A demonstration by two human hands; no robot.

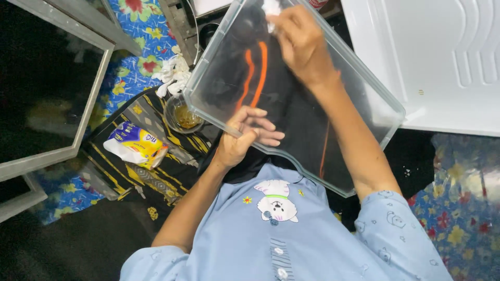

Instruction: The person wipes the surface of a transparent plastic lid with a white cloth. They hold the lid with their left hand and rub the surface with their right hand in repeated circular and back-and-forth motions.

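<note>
On the person's lap, head view only: a clear plastic tray [291, 99], shallow and rimmed, lies tilted across the knees, well above the floor. Left hand [245, 135] clamps the near rim, thumb on top, fingers [268, 136] curled under and onto the tray's face, grasping it firm. Right hand [302, 44] works at the far end, fingers clenched round a small white cloth [271, 10] pressed to the tray's inner surface; only a corner of the cloth shows past the knuckles. Judged step: wiping the tray's inside, with the far corner in hand. The near half and the rim by the left hand look unvisited, though that cannot be told for sure through clear plastic. The next move would call for a steady brace from the left hand while the cloth travels down the face, and likely a shifted grip so the rim under the thumb can be reached. Tray itself holds nothing; dark cloth with orange stripes shows through it. On the floor just left of the tray's corner stands a small glass bowl [183, 115] with a yellowish-brown liquid in its bottom. Beside it a crumpled white rag [172, 73]. Nearer the left elbow, a white and yellow packet [136, 144], contents unseen. A large white moulded panel [427, 57] lies at right, touching the tray's far edge or just behind it; cannot tell which.
</note>
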